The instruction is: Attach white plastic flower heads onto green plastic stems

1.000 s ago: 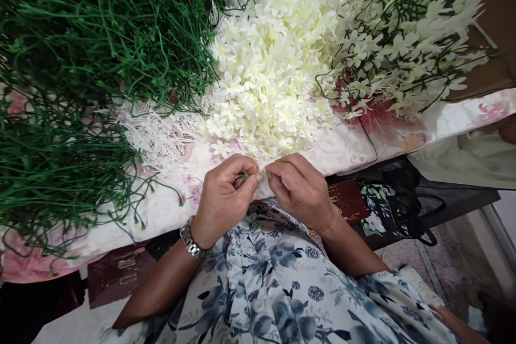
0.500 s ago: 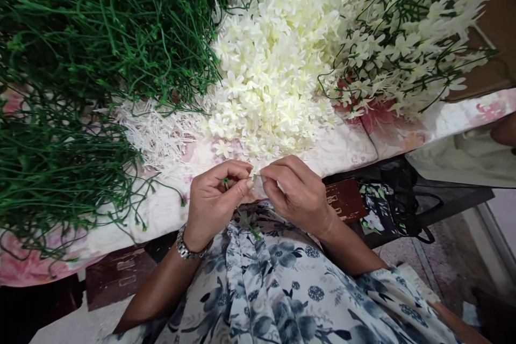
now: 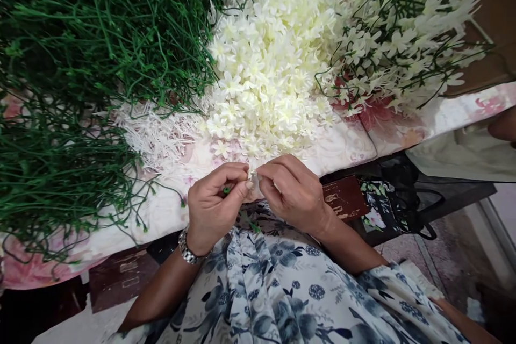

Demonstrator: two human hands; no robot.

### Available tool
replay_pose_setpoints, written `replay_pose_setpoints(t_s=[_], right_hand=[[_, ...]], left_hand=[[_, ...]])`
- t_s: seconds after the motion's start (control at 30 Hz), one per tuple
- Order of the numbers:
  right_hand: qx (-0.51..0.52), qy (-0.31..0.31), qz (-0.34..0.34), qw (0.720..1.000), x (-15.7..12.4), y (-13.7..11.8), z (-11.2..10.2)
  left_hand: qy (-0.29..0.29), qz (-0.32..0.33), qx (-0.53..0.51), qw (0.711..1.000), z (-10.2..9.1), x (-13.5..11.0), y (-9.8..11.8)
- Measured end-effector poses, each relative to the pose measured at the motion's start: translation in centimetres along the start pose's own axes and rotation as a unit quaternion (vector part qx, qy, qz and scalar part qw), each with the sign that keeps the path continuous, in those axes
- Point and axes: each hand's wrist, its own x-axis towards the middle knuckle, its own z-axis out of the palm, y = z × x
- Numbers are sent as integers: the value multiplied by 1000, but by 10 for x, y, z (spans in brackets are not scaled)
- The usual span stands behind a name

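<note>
My left hand (image 3: 215,204) is closed in a pinch on a green plastic flower stem, whose branched lower end (image 3: 255,227) hangs in front of my shirt. Another green tip (image 3: 226,190) pokes out between its fingers. Facing it, my right hand (image 3: 296,193) pinches a tiny white flower piece (image 3: 252,174) at the stem's end; its exact shape is mostly hidden by the fingertips. Just beyond my hands lies a heap of loose cream-white artificial flowers (image 3: 274,75). Thin white stamen-like strands (image 3: 159,134) are piled to its left.
Green stems form a large pile (image 3: 113,37) at the back left and a smaller one (image 3: 60,172) nearer. Assembled white flower sprays (image 3: 403,48) lie at the right. A flowered cloth (image 3: 334,148) covers the table. Below its edge are a dark floral bag (image 3: 374,207) and another person's hand (image 3: 503,126) at far right.
Both hands stay pinched together at the same spot, with slight finger movement. The hanging stem end has shifted a little, and the whole view has moved slightly.
</note>
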Motion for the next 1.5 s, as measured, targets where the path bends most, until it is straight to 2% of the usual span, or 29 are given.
replay_pose_setpoints(t_s=[0.13,0.3,0.43,0.53,0.6,0.67,0.73,0.87,0.97,1.07,1.13,1.23,1.3,1.4,1.5], right_hand=[[-13,4,-9,1000,0,-2,0],[-34,-13,-19,999,2,-4,0],[24,-13,-4,1000,1,-3,1],[87,2,9,996,2,-1,1],[130,17,22,991,2,-1,1],[168,32,31,985,3,-1,2],[189,41,37,981,4,-2,3],[195,33,42,979,4,-2,7],[189,25,44,981,4,-1,10],[186,25,46,981,5,-1,11],[182,25,47,982,5,-2,11],[158,15,40,986,6,-3,11],[138,11,24,990,6,-4,11],[92,26,-13,995,4,-3,13],[30,39,-46,998,2,-3,14]], left_hand=[[4,-24,-5,1000,0,0,0],[20,39,57,997,2,-3,2],[7,68,84,994,1,-6,5],[-15,-4,2,1000,-2,-7,4],[-20,-68,-80,994,-3,-6,1],[-17,-97,-122,988,-2,-5,-3],[-12,-82,-114,990,-1,-2,-4],[-3,10,-56,998,-1,2,-1],[-3,29,-30,999,-1,4,3],[-8,-1,-43,999,-1,3,2],[-4,-53,-96,994,0,2,0],[6,-154,-218,964,0,0,-4],[9,-197,-275,941,0,-1,-6],[13,-211,-310,927,0,-2,-7],[26,-187,-277,942,-1,-3,-8]])
